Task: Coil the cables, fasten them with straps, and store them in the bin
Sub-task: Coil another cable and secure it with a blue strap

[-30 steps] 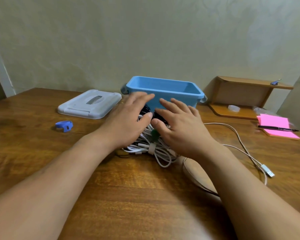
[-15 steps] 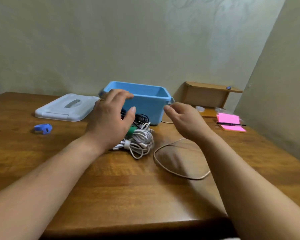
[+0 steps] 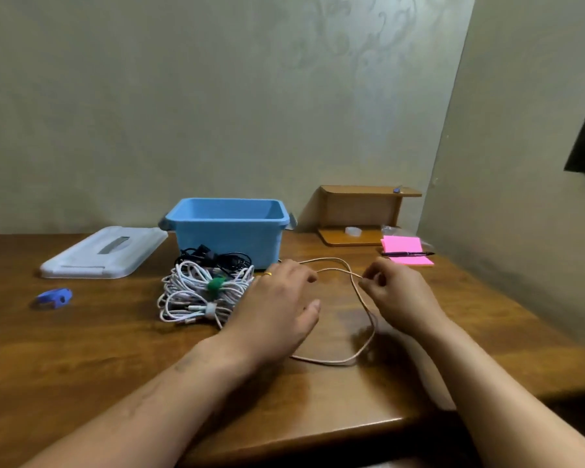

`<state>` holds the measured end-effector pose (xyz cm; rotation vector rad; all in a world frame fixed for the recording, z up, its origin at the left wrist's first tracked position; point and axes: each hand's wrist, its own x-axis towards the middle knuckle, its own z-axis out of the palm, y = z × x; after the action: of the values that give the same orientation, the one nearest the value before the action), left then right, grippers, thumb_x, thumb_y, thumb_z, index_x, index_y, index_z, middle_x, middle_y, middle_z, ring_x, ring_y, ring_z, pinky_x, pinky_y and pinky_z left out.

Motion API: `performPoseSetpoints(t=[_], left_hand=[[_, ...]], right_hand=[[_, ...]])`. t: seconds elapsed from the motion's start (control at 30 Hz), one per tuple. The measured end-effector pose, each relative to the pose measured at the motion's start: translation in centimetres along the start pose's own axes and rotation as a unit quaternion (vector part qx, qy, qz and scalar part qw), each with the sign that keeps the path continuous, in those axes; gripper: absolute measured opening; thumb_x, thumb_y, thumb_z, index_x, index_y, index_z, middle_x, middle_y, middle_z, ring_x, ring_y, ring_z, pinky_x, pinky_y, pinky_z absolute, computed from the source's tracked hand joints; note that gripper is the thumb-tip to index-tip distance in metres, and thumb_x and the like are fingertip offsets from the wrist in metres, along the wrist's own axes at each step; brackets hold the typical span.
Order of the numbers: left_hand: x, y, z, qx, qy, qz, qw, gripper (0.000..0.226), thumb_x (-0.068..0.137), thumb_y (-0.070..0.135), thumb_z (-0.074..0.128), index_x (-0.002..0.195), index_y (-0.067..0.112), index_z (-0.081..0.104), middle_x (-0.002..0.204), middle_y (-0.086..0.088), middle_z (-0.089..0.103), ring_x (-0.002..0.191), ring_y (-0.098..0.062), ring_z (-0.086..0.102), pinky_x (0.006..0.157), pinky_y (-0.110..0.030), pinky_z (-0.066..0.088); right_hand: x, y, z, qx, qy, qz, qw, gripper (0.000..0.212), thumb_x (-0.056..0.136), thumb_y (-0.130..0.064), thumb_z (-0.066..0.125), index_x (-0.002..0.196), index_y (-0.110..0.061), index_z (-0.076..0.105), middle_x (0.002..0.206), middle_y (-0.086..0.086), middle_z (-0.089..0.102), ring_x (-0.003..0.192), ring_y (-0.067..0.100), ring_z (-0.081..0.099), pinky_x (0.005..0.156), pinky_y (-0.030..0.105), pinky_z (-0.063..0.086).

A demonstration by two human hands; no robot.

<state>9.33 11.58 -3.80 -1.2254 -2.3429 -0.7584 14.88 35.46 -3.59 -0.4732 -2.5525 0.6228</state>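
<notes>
Brown wooden worktop (image 3: 81, 349), blue bin (image 3: 228, 238) at the back, pale lid (image 3: 105, 251) left of it, small blue strap (image 3: 54, 297), white cable bundle (image 3: 196, 292), black cable (image 3: 213, 258), loose tan cable (image 3: 368, 325), wooden stand (image 3: 362, 211), pink notes (image 3: 402, 246) under a pen (image 3: 407, 254).

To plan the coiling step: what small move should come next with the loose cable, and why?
Probably the left hand should grasp the loose cable beside the right hand, which pinches it, and start a first loop: this cable lies sprawled, unstrapped, while the white bundle is strapped.
</notes>
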Motion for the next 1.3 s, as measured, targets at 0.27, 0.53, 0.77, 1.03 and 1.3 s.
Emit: performPoseSetpoints(t=[0.27, 0.53, 0.77, 1.03, 1.3], left_hand=[[6.4, 0.2, -3.4, -0.17, -0.045, -0.08, 0.981, 0.059, 0.101, 0.02, 0.058, 0.155, 0.034, 0.036, 0.129, 0.013, 0.065, 0.114, -0.006, 0.062, 0.091, -0.023, 0.051], [7.2, -6.3, -7.0, -0.666, 0.19, -0.211, 0.69, 0.032, 0.109, 0.037, 0.047, 0.084, 0.018, 0.054, 0.065, 0.004, 0.031, 0.053, -0.011, 0.03, 0.051, -0.025, 0.027], [6.0, -12.0, -8.7, -0.696, 0.302, -0.173, 0.628, 0.038, 0.112, 0.046, 0.041, 0.086, 0.021, 0.051, 0.064, 0.003, 0.035, 0.05, -0.011, 0.029, 0.044, -0.023, 0.026], [4.2, -13.5, -9.0, -0.559, 0.31, -0.197, 0.743, 0.026, 0.109, 0.016, 0.04, 0.084, 0.018, 0.045, 0.063, 0.002, 0.043, 0.047, -0.012, 0.03, 0.042, -0.024, 0.02], [3.1, -9.9, -7.1, -0.242, 0.102, -0.087, 0.961, 0.019, 0.112, 0.033, 0.049, 0.118, 0.029, 0.066, 0.104, 0.006, 0.074, 0.095, -0.007, 0.071, 0.091, -0.038, 0.058]], right_hand=[[2.5, -9.7, -0.9, 0.254, 0.002, -0.202, 0.946, 0.017, 0.094, -0.028, 0.08, 0.107, -0.023, 0.069, 0.093, -0.008, 0.074, 0.086, 0.005, 0.071, 0.073, 0.023, 0.06], [4.1, -13.0, 4.6, 0.386, -0.261, -0.112, 0.878, 0.059, 0.091, -0.055, 0.075, 0.139, -0.024, 0.06, 0.119, -0.003, 0.076, 0.108, 0.008, 0.074, 0.098, 0.034, 0.059], [5.7, -13.1, 6.4, 0.29, -0.288, -0.154, 0.9, 0.021, 0.101, -0.033, 0.069, 0.102, -0.013, 0.076, 0.079, 0.007, 0.071, 0.072, 0.017, 0.065, 0.075, 0.036, 0.056], [9.7, -12.5, 5.1, 0.141, -0.247, -0.093, 0.954, 0.016, 0.099, -0.038, 0.072, 0.094, -0.023, 0.077, 0.079, -0.001, 0.072, 0.07, 0.019, 0.064, 0.068, 0.036, 0.061], [5.6, -14.5, 5.8, 0.188, -0.091, -0.275, 0.939, 0.011, 0.099, -0.037, 0.072, 0.098, -0.03, 0.082, 0.079, -0.015, 0.074, 0.07, 0.001, 0.063, 0.065, 0.025, 0.049]])
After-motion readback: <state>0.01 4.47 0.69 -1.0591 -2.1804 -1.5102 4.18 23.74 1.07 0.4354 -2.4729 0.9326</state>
